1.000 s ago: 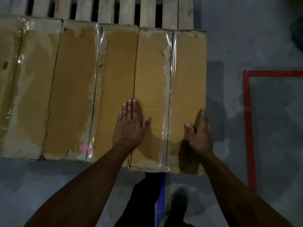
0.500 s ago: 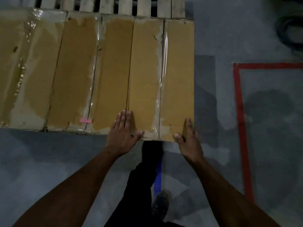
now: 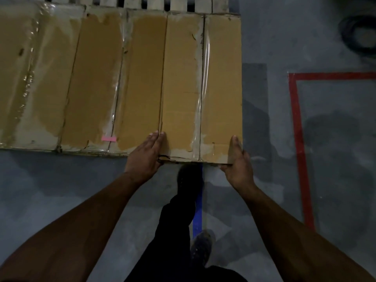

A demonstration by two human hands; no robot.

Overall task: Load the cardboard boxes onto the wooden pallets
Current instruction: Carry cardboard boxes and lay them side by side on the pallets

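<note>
We see the left hand [image 3: 147, 153] & right hand [image 3: 238, 162] clasping the near corners of the rightmost cardboard box [image 3: 202, 86], fingers curled under, wooden pallet [image 3: 179, 3] beyond.

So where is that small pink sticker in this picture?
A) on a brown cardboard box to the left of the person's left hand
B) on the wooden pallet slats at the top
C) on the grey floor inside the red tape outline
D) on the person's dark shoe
A: the small pink sticker sits near the front edge of a brown cardboard box, just left of the left hand.
</note>
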